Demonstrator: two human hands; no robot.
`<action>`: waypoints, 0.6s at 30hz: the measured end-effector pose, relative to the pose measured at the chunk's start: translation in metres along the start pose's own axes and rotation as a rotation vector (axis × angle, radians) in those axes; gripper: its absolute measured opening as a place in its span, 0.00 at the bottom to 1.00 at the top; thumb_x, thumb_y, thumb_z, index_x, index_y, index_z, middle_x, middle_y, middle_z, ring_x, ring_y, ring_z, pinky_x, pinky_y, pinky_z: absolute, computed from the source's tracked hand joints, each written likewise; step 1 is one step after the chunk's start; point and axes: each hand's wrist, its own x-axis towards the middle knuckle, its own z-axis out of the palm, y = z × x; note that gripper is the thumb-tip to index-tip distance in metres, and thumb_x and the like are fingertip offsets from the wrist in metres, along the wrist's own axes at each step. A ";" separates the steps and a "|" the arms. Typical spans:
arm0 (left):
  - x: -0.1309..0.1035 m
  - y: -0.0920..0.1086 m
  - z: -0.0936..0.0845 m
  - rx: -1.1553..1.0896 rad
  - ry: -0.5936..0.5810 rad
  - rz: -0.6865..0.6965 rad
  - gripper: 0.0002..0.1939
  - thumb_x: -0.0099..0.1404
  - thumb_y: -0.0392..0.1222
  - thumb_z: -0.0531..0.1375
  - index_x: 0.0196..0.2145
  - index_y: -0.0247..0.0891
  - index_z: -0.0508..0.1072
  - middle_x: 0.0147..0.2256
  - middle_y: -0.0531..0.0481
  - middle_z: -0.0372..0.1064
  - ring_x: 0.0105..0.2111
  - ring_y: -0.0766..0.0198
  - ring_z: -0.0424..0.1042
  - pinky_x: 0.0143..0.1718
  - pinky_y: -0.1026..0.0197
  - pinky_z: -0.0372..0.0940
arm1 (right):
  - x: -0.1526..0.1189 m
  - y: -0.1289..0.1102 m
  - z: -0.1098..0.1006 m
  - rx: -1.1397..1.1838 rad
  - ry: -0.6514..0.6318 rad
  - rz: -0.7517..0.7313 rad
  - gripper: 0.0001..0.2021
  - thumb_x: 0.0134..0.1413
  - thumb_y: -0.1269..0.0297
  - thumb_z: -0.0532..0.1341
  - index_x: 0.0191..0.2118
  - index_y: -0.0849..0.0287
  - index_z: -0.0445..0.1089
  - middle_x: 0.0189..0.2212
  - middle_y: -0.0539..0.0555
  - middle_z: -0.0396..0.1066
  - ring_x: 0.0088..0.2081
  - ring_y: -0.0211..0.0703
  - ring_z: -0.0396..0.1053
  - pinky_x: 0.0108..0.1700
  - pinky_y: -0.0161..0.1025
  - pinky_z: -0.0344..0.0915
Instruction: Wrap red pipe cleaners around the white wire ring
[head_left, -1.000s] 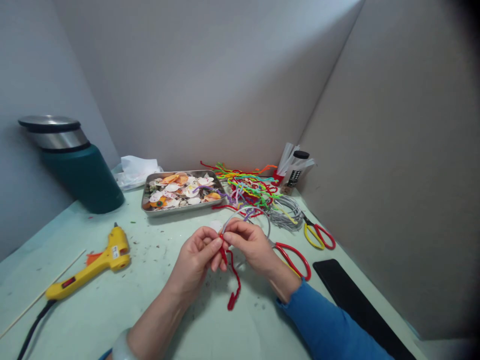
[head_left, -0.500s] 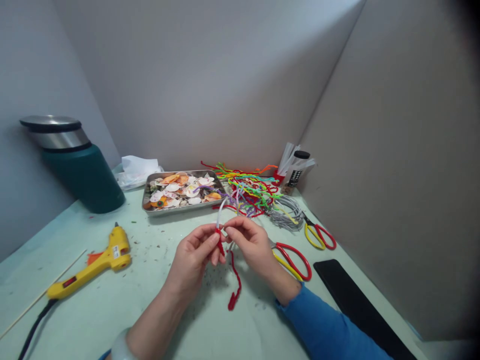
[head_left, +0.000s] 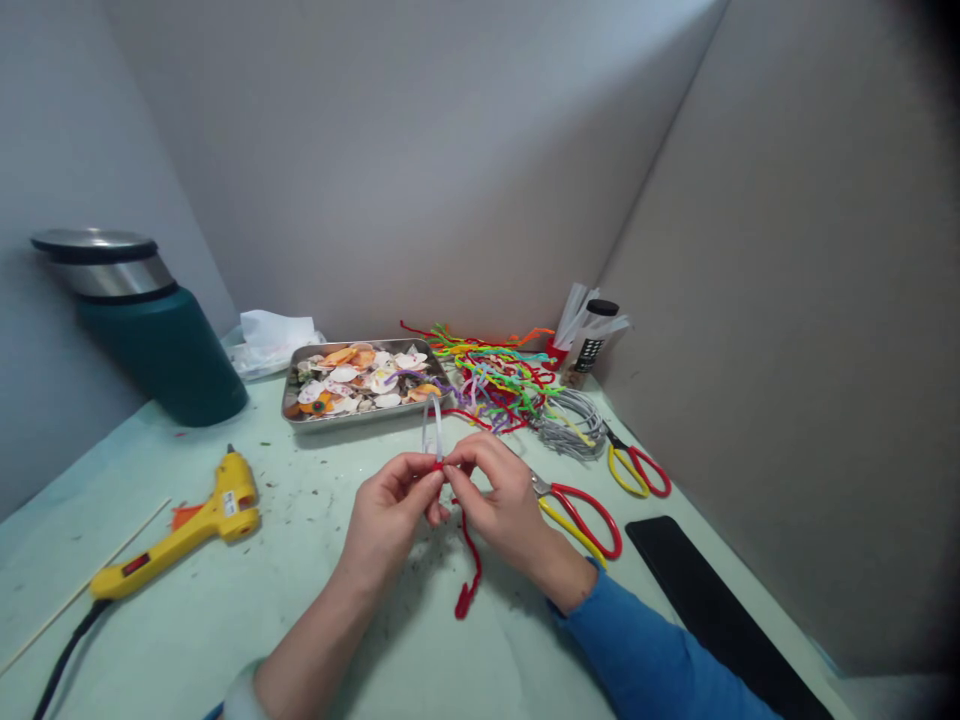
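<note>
My left hand [head_left: 391, 508] pinches a pale, thin cord bent into a narrow loop [head_left: 439, 430], which sticks up above the fingers. Red yarn [head_left: 471, 555] is wound at the loop's base; its tail trails down and ends in a small bunch. Thumb and forefinger of my right hand [head_left: 501, 497] are closed on the yarn at that same spot, touching the left fingertips. Most of the wound part is hidden by the fingers. Just right of my right hand lie scissors [head_left: 589, 497] with red and yellow handles, their blades partly covered.
A metal tray [head_left: 330, 424] of shells stands behind my hands, beside a heap of coloured yarn [head_left: 502, 380] and a grey wire coil [head_left: 574, 435]. Left are a yellow glue gun [head_left: 234, 500] and a teal bottle [head_left: 165, 350]. Right are more scissors [head_left: 628, 480] and a black flat object [head_left: 697, 590].
The pale loop has turned and now stands narrower and more upright. My fingertips have drawn together over the red winding, hiding more of it. The yarn tail hangs nearly as before.
</note>
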 end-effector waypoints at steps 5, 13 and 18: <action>0.000 0.001 0.002 0.076 0.047 0.000 0.10 0.50 0.40 0.64 0.30 0.33 0.71 0.18 0.57 0.66 0.16 0.71 0.62 0.21 0.66 0.61 | -0.001 0.003 0.000 -0.127 -0.063 -0.027 0.03 0.55 0.72 0.55 0.32 0.59 0.64 0.31 0.53 0.66 0.33 0.40 0.64 0.36 0.37 0.61; 0.000 -0.006 0.000 0.132 0.035 0.025 0.09 0.53 0.41 0.62 0.31 0.34 0.71 0.20 0.56 0.67 0.18 0.71 0.62 0.21 0.67 0.59 | -0.001 0.003 0.004 -0.103 -0.053 0.070 0.04 0.50 0.75 0.56 0.29 0.59 0.62 0.28 0.50 0.63 0.29 0.37 0.62 0.33 0.35 0.59; 0.000 -0.005 0.000 0.121 0.049 0.028 0.08 0.53 0.40 0.62 0.30 0.34 0.70 0.18 0.57 0.66 0.18 0.70 0.63 0.22 0.67 0.60 | 0.000 0.000 0.006 0.042 -0.045 0.188 0.04 0.51 0.74 0.56 0.29 0.59 0.63 0.27 0.49 0.64 0.30 0.36 0.63 0.33 0.34 0.60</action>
